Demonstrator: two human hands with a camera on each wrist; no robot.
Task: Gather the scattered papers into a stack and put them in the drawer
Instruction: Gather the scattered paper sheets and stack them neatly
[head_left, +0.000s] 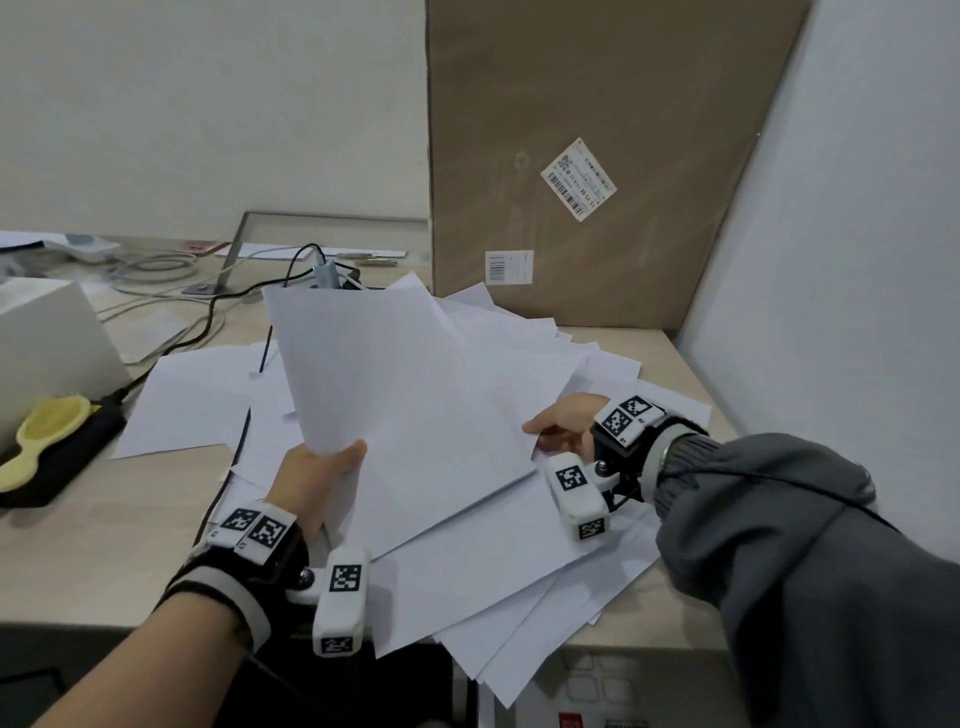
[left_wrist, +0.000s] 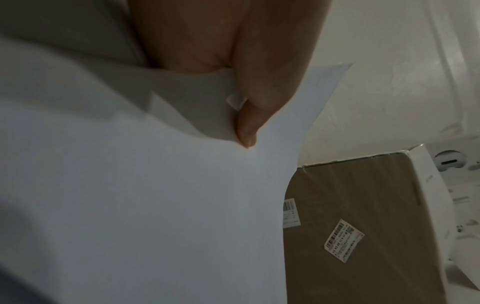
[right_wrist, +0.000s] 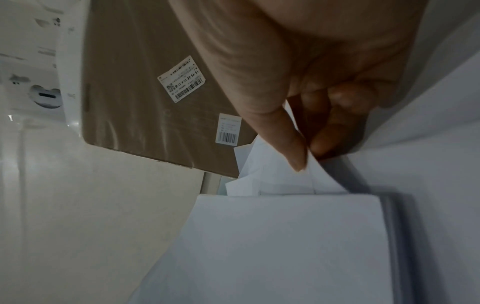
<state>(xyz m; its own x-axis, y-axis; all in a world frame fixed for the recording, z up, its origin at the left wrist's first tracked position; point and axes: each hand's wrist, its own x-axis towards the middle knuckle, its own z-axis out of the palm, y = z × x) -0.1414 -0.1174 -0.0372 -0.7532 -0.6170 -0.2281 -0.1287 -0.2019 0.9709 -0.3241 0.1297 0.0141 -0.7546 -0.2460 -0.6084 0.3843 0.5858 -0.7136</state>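
The fingers (left_wrist: 246, 123) of the left hand (head_left: 311, 480) pinch the near corner of a small bundle of papers (head_left: 395, 395), thumb on top and the rest hidden beneath the sheets. The right hand (head_left: 563, 423) pinches the opposite side of the bundle; in the right wrist view its thumb and forefinger nip the edge of one or more sheets, the other fingers curled behind. So both hands are clamped on paper, neither is free.

The held bundle is raised off the table (head_left: 93, 551) at its far end, tilted up and away from the person. Its long axis runs from the near edge toward the cardboard box (head_left: 597, 130) standing at the back, leaning slightly to the left. The sheets in it are not squared; corners fan out at the far end.

Under and around it lie the loose sheets (head_left: 519, 587), fanned at many angles, some overhanging the near table edge, one lying apart to the left near the black cable (head_left: 208, 322).

This looks like the gathering step, well short of finished. The next move probably calls for drawing the remaining sheets under the bundle, then tapping the edges square. No drawer can be made out in these views.
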